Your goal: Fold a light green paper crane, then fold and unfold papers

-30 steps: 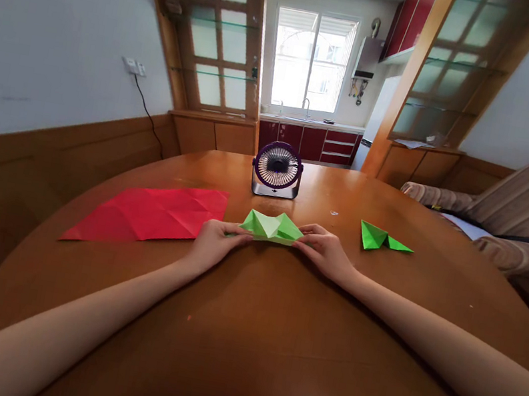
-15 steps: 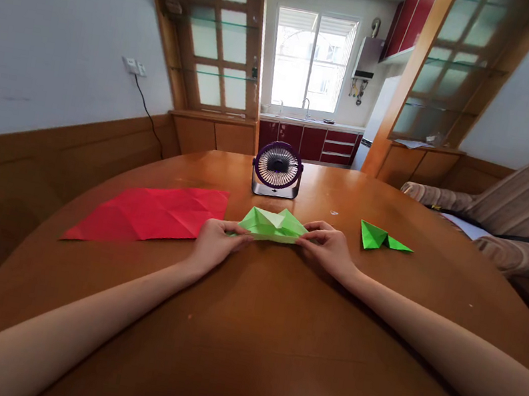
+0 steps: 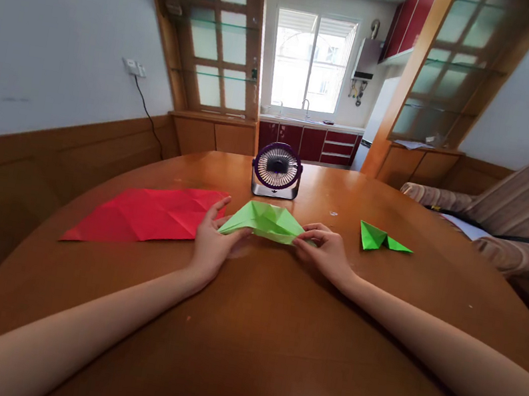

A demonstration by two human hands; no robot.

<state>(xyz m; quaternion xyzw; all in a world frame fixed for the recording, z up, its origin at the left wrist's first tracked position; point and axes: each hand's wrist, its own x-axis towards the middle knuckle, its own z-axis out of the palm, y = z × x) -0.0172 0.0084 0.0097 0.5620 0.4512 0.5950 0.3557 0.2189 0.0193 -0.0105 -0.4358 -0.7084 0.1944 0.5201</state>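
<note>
Brown wooden table (image 3: 238,356) is lit from the kitchen window (image 3: 310,60) opp., w/ a small purple-rimmed desk fan (image 3: 277,168) stood near its far edge. Light-green folded paper (image 3: 268,220) is held approx. mid-table, between both hands, in front of the fan. Its R end is pinched narrowly btwn thumb & fingers of the right hand (image 3: 324,252); at its L end the left hand (image 3: 212,247) is opened wider, index finger raised, thumb laid at the near edge; whether the paper is really gripped there can't be told. If that end isn't secured, the paper could be skewed by a pull from the R & a crease set off-line. Folds could be sprung open too, as the middle doesn't look pressed flat. Corners could be crumpled if pinched too hard. Red creased paper sheet (image 3: 155,210), spread just beside the left hand, could be nudged by the raised finger. Green folded paper piece (image 3: 373,236), apart from the right hand, is prob. less exposed. If the fan is run, loose paper could be shifted.
</note>
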